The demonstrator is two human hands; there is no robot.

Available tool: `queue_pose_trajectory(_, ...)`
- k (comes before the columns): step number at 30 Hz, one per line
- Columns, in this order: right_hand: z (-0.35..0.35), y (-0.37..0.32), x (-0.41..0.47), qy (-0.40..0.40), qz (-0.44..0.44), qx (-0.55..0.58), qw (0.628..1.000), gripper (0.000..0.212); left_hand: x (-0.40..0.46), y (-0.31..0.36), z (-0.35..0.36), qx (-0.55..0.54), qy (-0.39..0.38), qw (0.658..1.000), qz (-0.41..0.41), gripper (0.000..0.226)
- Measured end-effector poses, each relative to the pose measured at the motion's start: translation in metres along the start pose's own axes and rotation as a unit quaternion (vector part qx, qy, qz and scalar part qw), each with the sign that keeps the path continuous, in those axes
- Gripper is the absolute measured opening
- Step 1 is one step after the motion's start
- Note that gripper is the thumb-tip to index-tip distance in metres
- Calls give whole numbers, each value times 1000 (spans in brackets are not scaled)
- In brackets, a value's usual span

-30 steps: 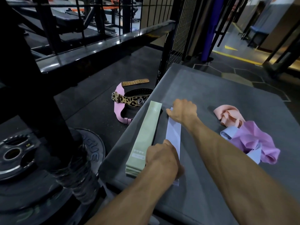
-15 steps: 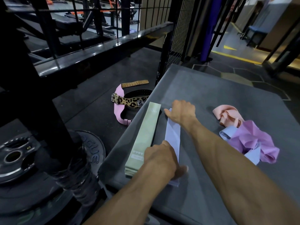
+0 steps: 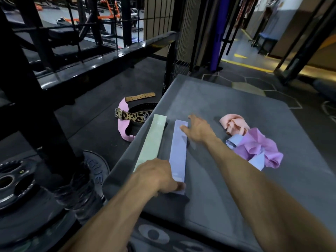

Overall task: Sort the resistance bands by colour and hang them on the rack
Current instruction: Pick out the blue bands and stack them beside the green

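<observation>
Two bands lie flat and side by side on the grey padded box (image 3: 227, 95): a pale green band (image 3: 151, 144) at the left edge and a lavender-blue band (image 3: 179, 148) right of it. My left hand (image 3: 156, 176) grips the blue band's near end, with the thumb on top. My right hand (image 3: 198, 131) touches its far end with fingers spread and fairly straight. To the right sits a crumpled heap: a peach-pink band (image 3: 233, 123), a purple band (image 3: 258, 144) and another light blue band (image 3: 231, 143).
Lifting belts, one with a leopard print (image 3: 136, 116), lie on the black floor left of the box. Weight plates (image 3: 11, 180) are stacked at the lower left beside a black rack upright (image 3: 36, 106). A black rack beam (image 3: 109, 57) and wire mesh run behind.
The blue band now lies flat with a gap between it and the green band. My right hand has uncurled and spread its fingers at the far end. The camera moved a little.
</observation>
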State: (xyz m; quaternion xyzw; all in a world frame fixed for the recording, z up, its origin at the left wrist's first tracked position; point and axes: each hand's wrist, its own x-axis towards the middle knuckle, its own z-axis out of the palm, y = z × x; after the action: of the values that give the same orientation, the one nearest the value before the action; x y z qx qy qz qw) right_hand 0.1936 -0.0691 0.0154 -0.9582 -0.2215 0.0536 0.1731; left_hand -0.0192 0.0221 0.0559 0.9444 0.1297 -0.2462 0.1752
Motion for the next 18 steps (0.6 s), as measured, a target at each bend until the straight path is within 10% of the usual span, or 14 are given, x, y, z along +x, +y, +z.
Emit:
queue_pose_trajectory(9,-16,13,-105,-24,-86,7,996,13,-12,-13,-4,88,85,990,67,37)
queue_pose_trajectory(18,-31,30,-167,-87,-87,-19,992,14,-8,-15,10,77,139,969,188,18)
